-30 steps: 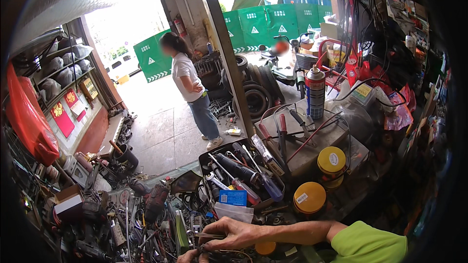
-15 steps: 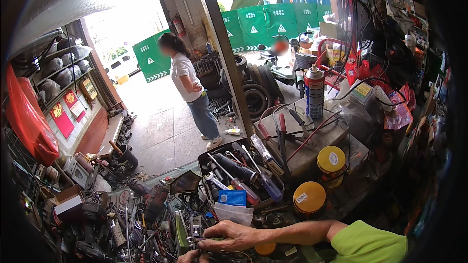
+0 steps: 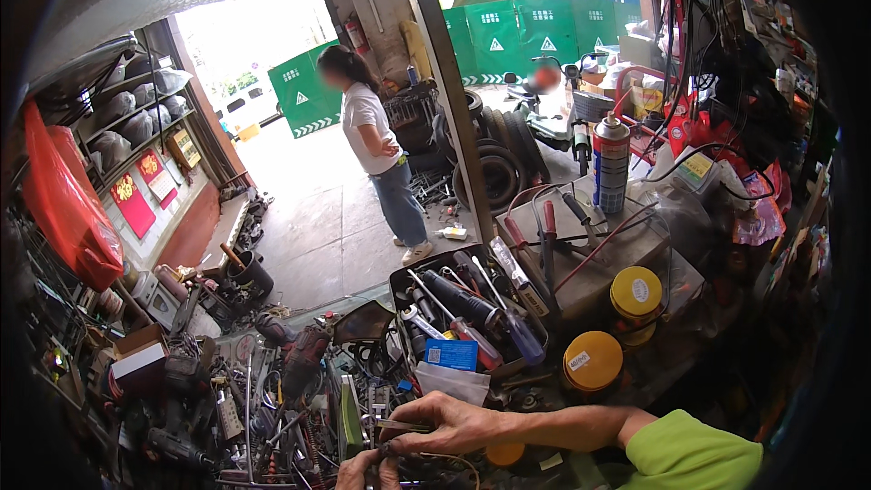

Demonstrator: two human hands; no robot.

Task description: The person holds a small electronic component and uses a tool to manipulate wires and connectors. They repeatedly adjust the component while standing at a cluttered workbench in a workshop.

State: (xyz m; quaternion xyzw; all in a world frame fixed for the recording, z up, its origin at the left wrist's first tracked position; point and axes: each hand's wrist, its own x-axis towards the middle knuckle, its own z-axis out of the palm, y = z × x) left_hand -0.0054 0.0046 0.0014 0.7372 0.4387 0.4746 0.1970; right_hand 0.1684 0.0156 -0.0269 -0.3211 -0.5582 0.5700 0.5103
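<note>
- Plainly, the right hand [image 3: 447,425], low in the frame just left of its middle line, pinches a slim, straight, silver-coloured metal piece [image 3: 402,426] between thumb and fingers; its exact kind is too small to tell.
- The left hand [image 3: 366,472] sits at the lower edge, fingers curled, touching or nearly touching the right one – whether it grips anything, I cannot tell.
- That metal piece points toward a narrow, upright green block [image 3: 349,417] at lower centre-left; a light pinch near its middle should give good control, with the left fingertips as a steady rest.
- Working low among loose metal parts calls for short, slow movements, since a dropped bit would probably vanish there.
- The right wrist needs to clear the clear plastic bag [image 3: 454,384] above it and the round orange-yellow lid [image 3: 505,453] below it.
- Tilting the head down would help – the fingertips lie almost out of view at the bottom.
</note>
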